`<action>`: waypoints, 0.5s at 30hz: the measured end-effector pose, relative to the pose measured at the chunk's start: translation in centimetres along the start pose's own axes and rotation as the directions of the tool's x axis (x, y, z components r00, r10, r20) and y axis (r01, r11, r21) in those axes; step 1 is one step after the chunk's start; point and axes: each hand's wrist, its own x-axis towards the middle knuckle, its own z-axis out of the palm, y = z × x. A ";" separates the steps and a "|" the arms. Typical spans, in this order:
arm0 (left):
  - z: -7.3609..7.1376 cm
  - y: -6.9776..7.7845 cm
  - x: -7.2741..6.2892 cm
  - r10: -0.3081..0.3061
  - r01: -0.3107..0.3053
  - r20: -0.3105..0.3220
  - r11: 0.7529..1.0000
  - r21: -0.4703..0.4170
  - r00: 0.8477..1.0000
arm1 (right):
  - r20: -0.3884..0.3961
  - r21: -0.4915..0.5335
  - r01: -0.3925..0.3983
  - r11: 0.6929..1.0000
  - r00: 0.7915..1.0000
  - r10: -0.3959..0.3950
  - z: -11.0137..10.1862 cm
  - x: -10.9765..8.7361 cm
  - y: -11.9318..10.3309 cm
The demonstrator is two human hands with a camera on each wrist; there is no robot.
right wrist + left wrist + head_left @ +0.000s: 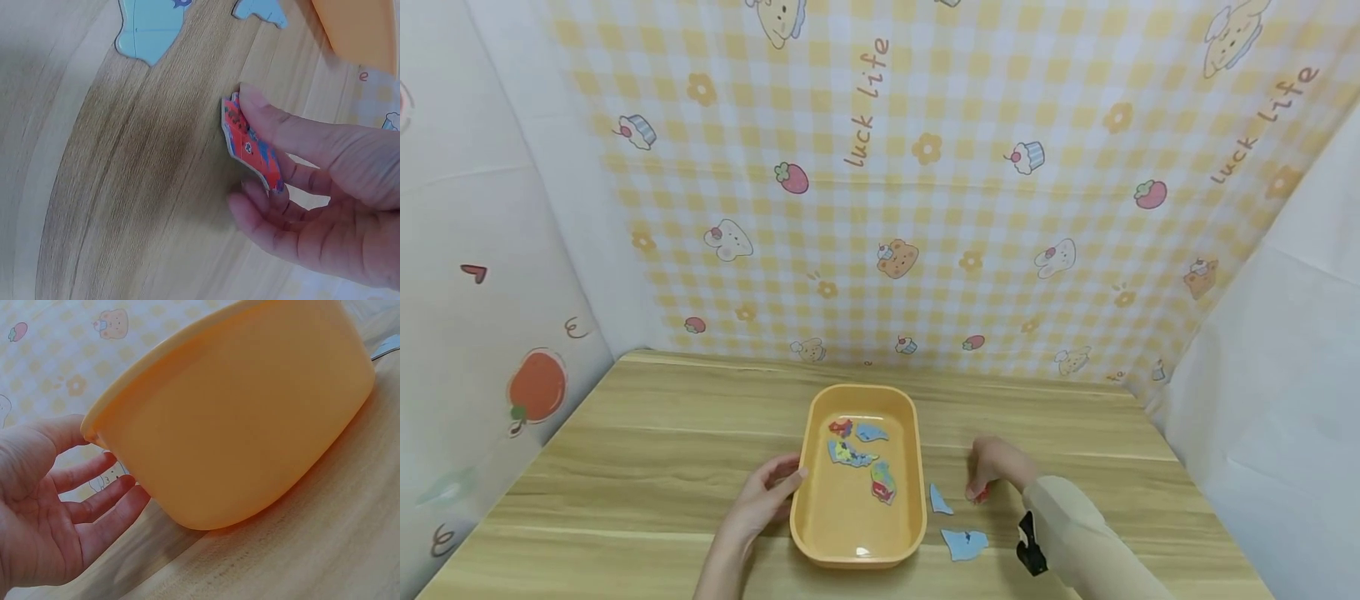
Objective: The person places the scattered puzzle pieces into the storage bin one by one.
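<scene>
My left hand (766, 497) is at the left side of a yellow plastic bin (801, 525). In the left wrist view its thumb goes over the rim and the fingertips touch the outer wall. My right hand (1002, 463), right of the bin, pinches a red jigsaw puzzle piece (250, 140) between thumb and fingers, just above the table. Two light-blue puzzle pieces lie near it: a narrow one (938, 499) beside the bin and a wider one (965, 544) nearer the front. Inside the bin, several pieces lie apart, among them a green-and-red one (883, 483).
The wood-grain table (647, 467) carries the bin and the loose pieces. A yellow checked cloth (970, 217) hangs behind it, with pale cloth walls at the left and right. A black strap piece (1031, 546) sits at my right sleeve.
</scene>
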 end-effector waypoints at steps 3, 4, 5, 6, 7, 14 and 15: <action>0.0 0.0 0.0 0.004 -0.004 0.000 1.000 -0.005 1.000 | 0.028 0.062 -0.010 0.998 1.000 0.008 0.1 -0.1 -0.1; 0.0 0.0 0.0 0.005 -0.005 0.000 1.000 -0.004 1.000 | 0.032 0.074 -0.013 0.997 0.999 0.011 0.1 -0.2 -0.2; 0.0 0.0 0.0 0.004 -0.004 -0.002 1.000 -0.003 1.000 | 0.032 0.065 -0.013 0.998 0.999 0.011 0.1 -0.2 -0.3; 0.1 0.1 -0.1 0.003 -0.003 -0.003 1.000 0.001 1.000 | 0.033 0.069 -0.014 0.998 0.999 0.011 0.1 -0.2 -0.3; 0.1 0.1 -0.1 0.002 -0.002 -0.004 1.000 0.006 1.000 | 0.031 0.071 -0.010 0.997 0.999 0.007 0.1 -0.3 -0.4; 0.1 0.2 -0.2 0.009 -0.009 -0.004 1.000 0.009 1.000 | 0.034 0.078 0.019 0.997 0.999 -0.022 -0.4 -0.7 -0.7; 0.1 0.2 -0.2 0.010 -0.010 -0.003 1.000 0.006 1.000 | 0.037 0.078 0.022 0.997 0.999 -0.025 -0.5 -0.7 -0.6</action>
